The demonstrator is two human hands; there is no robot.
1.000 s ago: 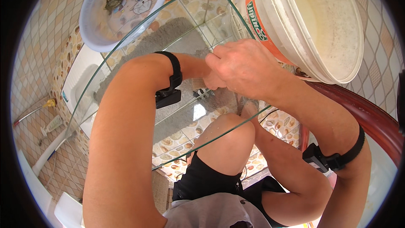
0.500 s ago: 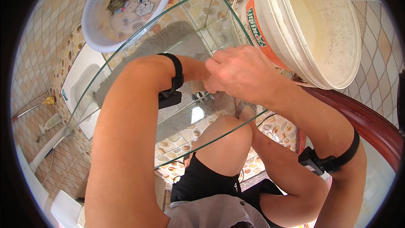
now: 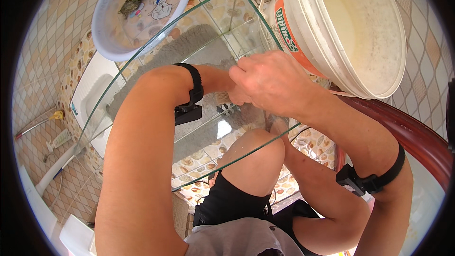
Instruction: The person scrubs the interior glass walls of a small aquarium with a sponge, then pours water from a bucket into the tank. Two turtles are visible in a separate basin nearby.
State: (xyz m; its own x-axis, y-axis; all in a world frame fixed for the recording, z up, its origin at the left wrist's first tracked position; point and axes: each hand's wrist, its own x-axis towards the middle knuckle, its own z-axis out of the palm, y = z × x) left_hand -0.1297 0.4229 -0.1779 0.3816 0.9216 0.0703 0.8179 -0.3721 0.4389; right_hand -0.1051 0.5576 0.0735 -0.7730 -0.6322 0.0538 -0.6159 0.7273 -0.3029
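Observation:
A clear glass tank [image 3: 259, 15] with greenish edges stands before me, and both my arms reach over its open top. My right hand [image 3: 268, 80] is closed near the tank's right edge, its fingers curled downward; whatever it grips is hidden. My left arm bends across the tank to the same spot, where my left hand [image 3: 239, 96] is mostly covered by the right one. Its fingers cannot be made out. Below the hands, a small black-and-white figure [image 3: 226, 108] and a tan block [image 3: 222, 97] show through the glass.
A pale blue basin [image 3: 105, 42] holding two turtles [image 3: 131, 6] is at the far left. A large white bucket [image 3: 327, 28] with an orange label tilts at the right, close to the tank. A white squat toilet [image 3: 92, 85] lies left; a dark red curved rail [image 3: 403, 130] is at right.
Both hands stay nearly in place, with only a very slight shift of my left arm. The view has moved a little; the tank, basin and bucket stand as before.

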